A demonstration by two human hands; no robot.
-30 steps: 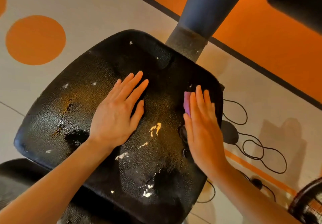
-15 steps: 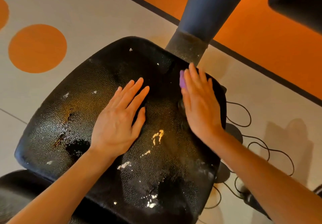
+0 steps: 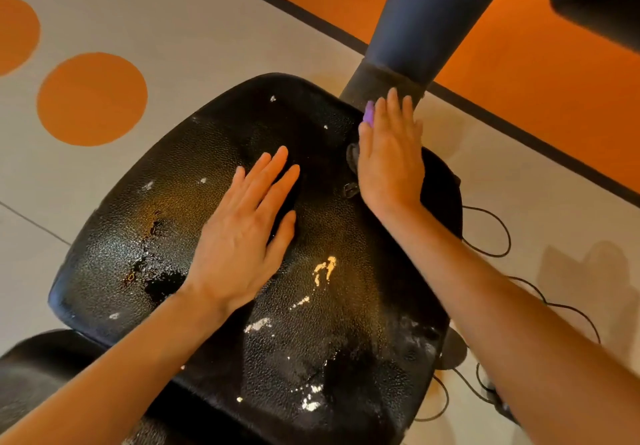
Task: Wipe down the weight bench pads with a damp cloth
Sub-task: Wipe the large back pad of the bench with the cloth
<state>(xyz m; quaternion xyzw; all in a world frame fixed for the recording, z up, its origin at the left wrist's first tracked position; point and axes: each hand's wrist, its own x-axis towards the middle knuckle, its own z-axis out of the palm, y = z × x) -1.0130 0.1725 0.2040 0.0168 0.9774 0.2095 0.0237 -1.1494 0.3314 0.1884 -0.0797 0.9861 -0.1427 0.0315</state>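
The left hand [image 3: 242, 236] lies flat, fingers straight, grasping nothing, on the middle of the worn black bench pad [image 3: 145, 223]. At the pad's far right corner, beside the dark upright post [image 3: 426, 22], the right hand [image 3: 389, 157] presses a purple cloth [image 3: 368, 116] down under straight fingers, only its edge showing.

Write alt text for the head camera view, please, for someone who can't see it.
Seen from above, a right hand presses a purple cloth flat on the far edge of a worn black pad, while the left hand rests flat mid-pad. Behind are a grey post, cables and an orange-spotted floor.
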